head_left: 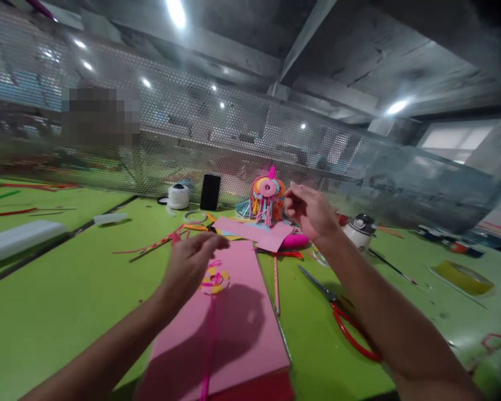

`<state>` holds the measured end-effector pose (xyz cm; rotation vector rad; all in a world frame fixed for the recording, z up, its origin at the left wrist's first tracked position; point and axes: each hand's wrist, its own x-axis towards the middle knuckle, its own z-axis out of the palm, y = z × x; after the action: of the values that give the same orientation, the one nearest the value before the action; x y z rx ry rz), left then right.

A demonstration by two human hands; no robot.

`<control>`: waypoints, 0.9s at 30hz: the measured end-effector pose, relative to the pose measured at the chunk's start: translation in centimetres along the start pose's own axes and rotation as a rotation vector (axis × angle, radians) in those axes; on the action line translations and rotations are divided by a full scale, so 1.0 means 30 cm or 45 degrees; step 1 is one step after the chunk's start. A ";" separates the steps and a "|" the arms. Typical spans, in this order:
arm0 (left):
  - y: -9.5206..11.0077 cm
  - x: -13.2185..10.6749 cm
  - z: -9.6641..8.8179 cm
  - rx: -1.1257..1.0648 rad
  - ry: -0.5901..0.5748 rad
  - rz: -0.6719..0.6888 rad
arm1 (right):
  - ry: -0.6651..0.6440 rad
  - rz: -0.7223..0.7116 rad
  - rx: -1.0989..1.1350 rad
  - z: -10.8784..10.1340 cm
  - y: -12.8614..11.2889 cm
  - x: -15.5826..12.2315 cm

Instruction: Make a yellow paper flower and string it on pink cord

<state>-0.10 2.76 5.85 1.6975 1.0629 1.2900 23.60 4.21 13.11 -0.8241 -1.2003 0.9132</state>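
My left hand (194,259) is closed, its fingers pressed together, just above a yellow and pink paper flower (215,282). Whatever its fingertips may hold is hidden. A magenta strip (209,345) runs from the flower down towards me, across a pink sheet (237,328). Raised higher and to the right, my right hand (311,210) is pinched shut; anything between its fingertips is too thin to make out. Behind it stands a colourful ornament (269,189) with hanging tassels. Scissors with red handles (353,331) lie open below my right forearm.
Pink paper pieces (254,234), a pencil (276,287), a phone (210,191), a spool of white string (178,196) and a white pot (360,231) are on the green table (87,301). Yellow tape (461,277) lies right. A perforated metal screen (234,120) borders the back.
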 end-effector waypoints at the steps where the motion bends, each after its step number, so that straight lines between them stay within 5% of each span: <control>1: 0.015 -0.013 0.021 -0.199 -0.149 -0.101 | -0.015 0.008 0.024 0.026 0.001 -0.027; 5: 0.030 -0.047 0.082 -0.938 -0.547 -0.337 | -0.098 0.088 0.083 0.103 0.039 -0.126; 8: 0.025 -0.059 0.087 -1.146 -0.491 -0.315 | -0.126 0.157 0.039 0.133 0.094 -0.190; 13: -0.008 -0.063 0.057 -0.949 -0.258 -0.295 | -0.020 0.244 0.044 0.136 0.169 -0.250; 19: -0.058 -0.051 0.043 -0.835 -0.706 -0.586 | 0.022 0.294 0.075 0.122 0.193 -0.234; 27: -0.070 -0.068 0.067 -0.970 -0.774 -0.539 | -0.277 0.388 -0.167 0.192 0.210 -0.216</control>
<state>1.18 1.53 2.79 1.0755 0.4335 0.6856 16.28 1.20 5.87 -1.0533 -1.3560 1.2059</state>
